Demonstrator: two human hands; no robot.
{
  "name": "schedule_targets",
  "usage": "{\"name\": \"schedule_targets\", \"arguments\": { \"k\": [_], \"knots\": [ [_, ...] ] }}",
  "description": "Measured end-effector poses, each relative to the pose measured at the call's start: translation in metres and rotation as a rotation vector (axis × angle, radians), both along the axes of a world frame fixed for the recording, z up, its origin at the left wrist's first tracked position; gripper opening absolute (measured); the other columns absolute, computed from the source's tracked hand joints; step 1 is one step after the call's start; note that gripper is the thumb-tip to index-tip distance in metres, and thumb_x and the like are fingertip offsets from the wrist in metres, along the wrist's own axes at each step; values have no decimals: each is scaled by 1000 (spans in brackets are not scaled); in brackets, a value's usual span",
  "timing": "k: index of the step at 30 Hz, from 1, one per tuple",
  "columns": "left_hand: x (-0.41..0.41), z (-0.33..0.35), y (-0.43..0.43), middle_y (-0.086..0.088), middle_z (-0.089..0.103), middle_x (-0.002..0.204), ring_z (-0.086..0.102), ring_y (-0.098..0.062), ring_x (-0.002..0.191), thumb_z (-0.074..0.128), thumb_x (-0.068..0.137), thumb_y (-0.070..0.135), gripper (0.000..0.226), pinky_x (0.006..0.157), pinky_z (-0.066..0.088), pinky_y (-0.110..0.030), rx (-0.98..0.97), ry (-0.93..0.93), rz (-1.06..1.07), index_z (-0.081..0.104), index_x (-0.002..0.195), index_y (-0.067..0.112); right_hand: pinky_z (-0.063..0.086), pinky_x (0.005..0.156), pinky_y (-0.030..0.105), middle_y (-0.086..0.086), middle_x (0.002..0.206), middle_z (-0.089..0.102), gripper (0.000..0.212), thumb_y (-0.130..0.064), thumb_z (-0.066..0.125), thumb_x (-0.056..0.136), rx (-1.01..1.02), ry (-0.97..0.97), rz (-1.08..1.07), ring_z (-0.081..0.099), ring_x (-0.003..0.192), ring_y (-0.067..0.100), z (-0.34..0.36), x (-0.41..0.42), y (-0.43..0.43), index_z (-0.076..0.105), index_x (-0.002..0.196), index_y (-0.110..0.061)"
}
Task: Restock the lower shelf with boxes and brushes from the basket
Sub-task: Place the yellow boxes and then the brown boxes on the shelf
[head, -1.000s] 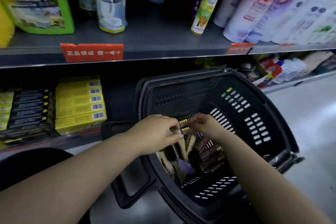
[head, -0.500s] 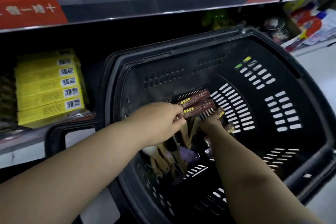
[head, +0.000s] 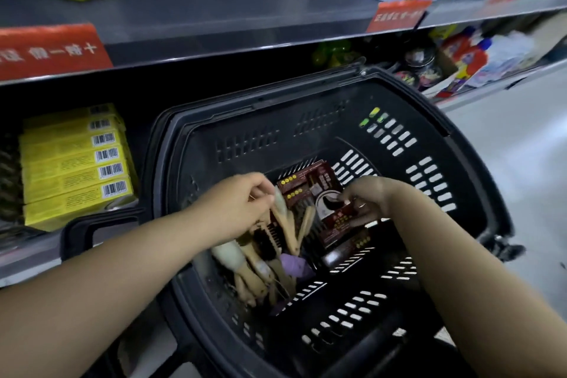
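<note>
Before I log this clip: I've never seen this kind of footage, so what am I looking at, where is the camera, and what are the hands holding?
There is no robot here. A camera worn on a person's head looks down at their two bare arms in a shop aisle. Both hands reach into a black plastic basket on the floor in front of the shelving. The left hand grips wooden-handled brushes from a pile in the basket. The right hand pinches a dark red box; more such boxes stand behind it. On the lower shelf to the left sits a stack of yellow boxes. Bottles stand on the upper shelf, which carries red labels.
</note>
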State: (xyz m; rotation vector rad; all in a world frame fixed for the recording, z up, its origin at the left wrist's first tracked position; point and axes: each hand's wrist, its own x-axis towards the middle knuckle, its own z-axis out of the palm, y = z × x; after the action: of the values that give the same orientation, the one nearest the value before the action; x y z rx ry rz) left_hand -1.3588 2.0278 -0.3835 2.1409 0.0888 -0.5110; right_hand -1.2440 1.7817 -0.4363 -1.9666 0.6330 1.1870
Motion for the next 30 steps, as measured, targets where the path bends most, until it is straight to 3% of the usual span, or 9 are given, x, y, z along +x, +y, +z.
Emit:
{"name": "schedule_targets", "arguments": {
  "k": [4, 7, 12, 16, 20, 22, 24, 27, 30],
  "knots": [
    [-12, 14, -4, -3, 69, 102, 62, -17, 99, 56, 91, 29, 12, 96, 46, -35, -329, 167, 326, 62, 99, 22, 58, 62, 33, 14, 102, 70, 31, -10, 64, 78, 443, 17, -18, 71, 83, 26, 52, -51, 12, 59, 109, -6],
    [-19, 20, -10, -8, 68, 105, 62, -20, 97, 57, 91, 31, 29, 85, 47, -29, -604, 370, 456, 59, 110, 9, 58, 70, 36, 14, 108, 69, 44, -8, 61, 76, 721, 74, -25, 68, 96, 27, 67, -82, 28, 54, 119, -5],
    [-18, 18, -8, -13, 69, 109, 65, -26, 101, 53, 93, 18, 25, 95, 48, -41, -854, 389, 591, 59, 116, 8, 54, 85, 32, 9, 116, 63, 45, -10, 56, 82, 717, -83, 149, 62, 103, 22, 63, -89, 58, 48, 126, -10],
    [-11, 10, -1, -8, 70, 105, 66, -21, 92, 56, 91, 18, 18, 88, 51, -36, -879, 330, 676, 59, 109, 16, 51, 93, 34, 5, 119, 64, 33, -24, 55, 89, 562, -198, 246, 63, 106, 19, 51, -73, 61, 55, 122, -21],
    [-9, -5, 2, -4, 73, 95, 70, -18, 83, 57, 90, 32, 14, 77, 54, -32, -828, 303, 722, 59, 101, 23, 51, 89, 37, 9, 107, 64, 17, -19, 49, 94, -12, -463, 487, 62, 93, 20, 17, -30, 51, 60, 106, -17],
    [-8, -11, 2, -2, 74, 92, 71, -18, 82, 55, 91, 37, 16, 75, 54, -32, -804, 307, 725, 59, 100, 24, 48, 82, 30, 15, 111, 59, 18, -18, 47, 94, -284, -396, 758, 56, 96, 22, -9, -14, 48, 61, 101, -10],
    [-7, -15, 2, 0, 73, 95, 70, -19, 85, 53, 92, 37, 13, 77, 53, -33, -792, 296, 721, 58, 97, 27, 44, 85, 28, 15, 124, 54, 30, -27, 47, 96, -475, -201, 961, 53, 111, 24, -38, -4, 43, 59, 114, -8],
    [-7, -19, 4, 3, 71, 95, 69, -15, 83, 53, 93, 33, 6, 65, 50, -27, -762, 271, 698, 55, 98, 31, 40, 100, 29, 10, 142, 44, 46, -32, 44, 97, -544, -2, 838, 46, 127, 27, -79, 4, 30, 45, 137, -9],
    [-9, -20, 4, 4, 72, 93, 72, -11, 72, 54, 93, 31, 17, 55, 52, -22, -742, 287, 653, 52, 109, 30, 48, 89, 18, 13, 142, 45, 43, -22, 39, 98, -508, 0, 541, 45, 128, 29, -125, -2, 19, 44, 137, -5]
  ]
}}
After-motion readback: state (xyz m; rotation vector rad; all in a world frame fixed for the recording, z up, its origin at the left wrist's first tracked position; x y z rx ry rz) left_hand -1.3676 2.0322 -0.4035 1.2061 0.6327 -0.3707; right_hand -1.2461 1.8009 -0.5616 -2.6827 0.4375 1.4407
